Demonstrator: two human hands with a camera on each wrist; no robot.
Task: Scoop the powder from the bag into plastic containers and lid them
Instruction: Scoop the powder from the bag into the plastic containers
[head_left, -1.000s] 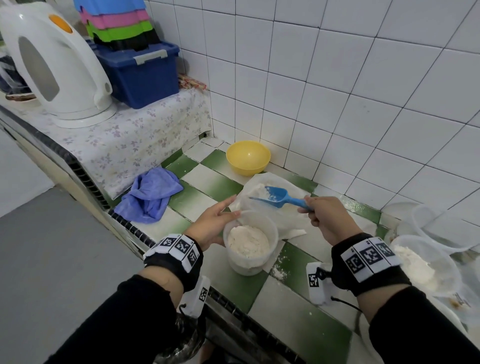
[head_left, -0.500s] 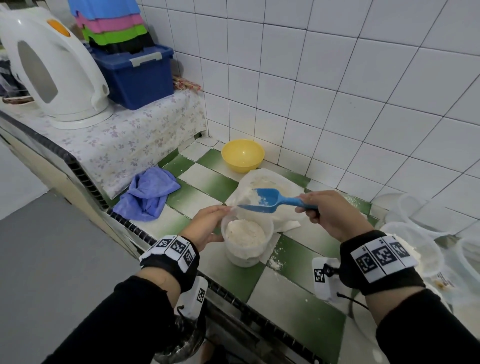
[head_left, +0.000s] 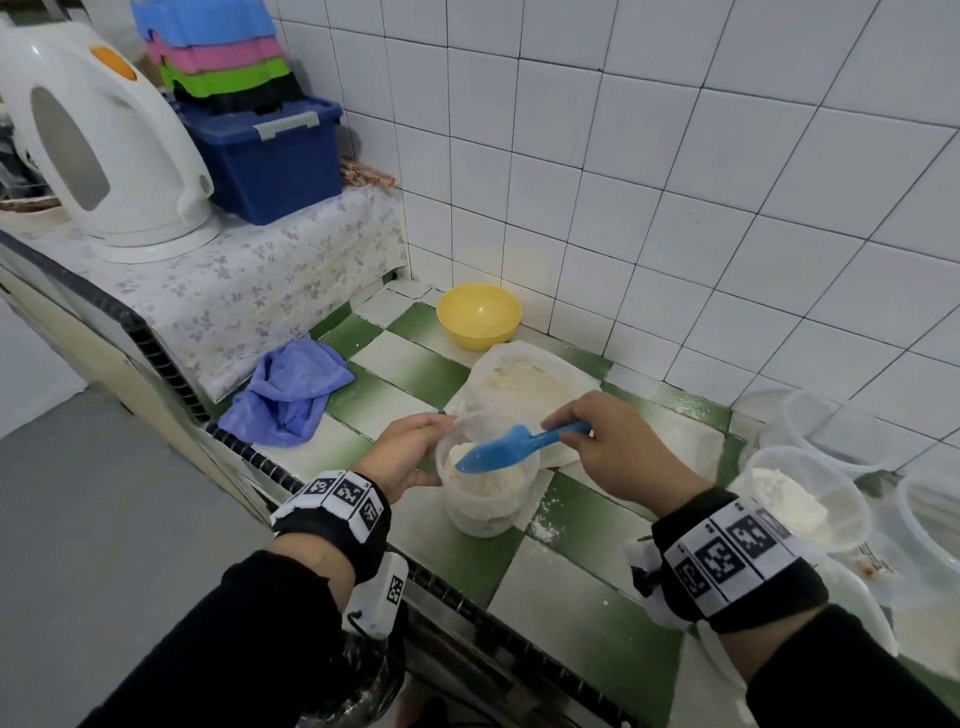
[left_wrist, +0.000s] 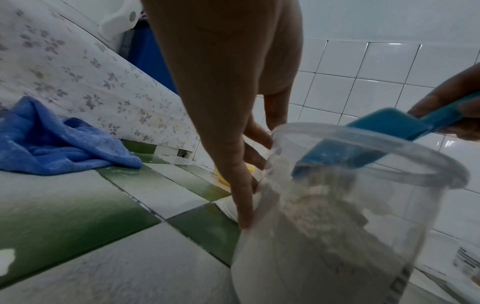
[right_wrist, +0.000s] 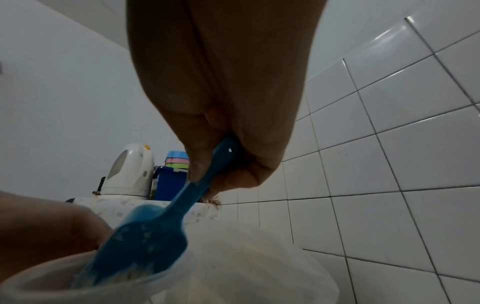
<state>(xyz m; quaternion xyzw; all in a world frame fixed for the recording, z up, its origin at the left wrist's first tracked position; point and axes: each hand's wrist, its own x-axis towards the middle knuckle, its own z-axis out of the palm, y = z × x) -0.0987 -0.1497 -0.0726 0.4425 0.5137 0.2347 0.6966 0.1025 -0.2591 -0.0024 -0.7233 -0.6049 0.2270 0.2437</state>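
A clear plastic container (head_left: 485, 499) partly filled with white powder stands on the green-and-white tiled counter. My left hand (head_left: 410, 457) holds its left side, fingers (left_wrist: 241, 185) lying down the wall and thumb near the rim. My right hand (head_left: 618, 447) grips the handle of a blue scoop (head_left: 498, 449). The scoop's bowl (left_wrist: 363, 144) is tilted down inside the container's rim (left_wrist: 337, 226), and powder is falling from it. The open powder bag (head_left: 524, 384) lies just behind the container. In the right wrist view the scoop (right_wrist: 145, 242) points down in front of the bag (right_wrist: 246, 257).
A yellow bowl (head_left: 479, 316) sits by the wall behind the bag. A blue cloth (head_left: 291, 395) lies to the left under a raised shelf with a white kettle (head_left: 98, 150) and a blue box (head_left: 270, 161). More clear containers (head_left: 808, 499) stand at the right, one holding powder.
The scoop has come from above the bag toward me and tipped down into the container. My left hand has stayed on the container's side.
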